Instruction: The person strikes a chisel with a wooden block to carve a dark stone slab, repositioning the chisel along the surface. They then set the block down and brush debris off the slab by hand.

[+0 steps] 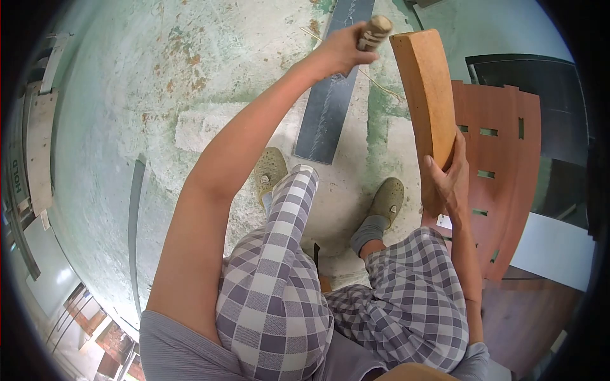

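Observation:
My left hand is raised over the floor, fingers wrapped round a short, round, worn wooden handle. Its top end is pale, and whatever is at its lower end is hidden by the hand. To the right, my right hand grips the lower part of a long orange-brown wooden block, thumb on the near side and fingers along the far edge. The block stands on end, leaning slightly, and its upper end is close to the handle but apart from it. Beneath my left hand, a dark grey board lies on the floor.
A reddish-brown slotted panel lies right of the block, with dark panels beyond it. A thin grey strip is on the floor at left. My clog-covered feet rest on the stained concrete floor.

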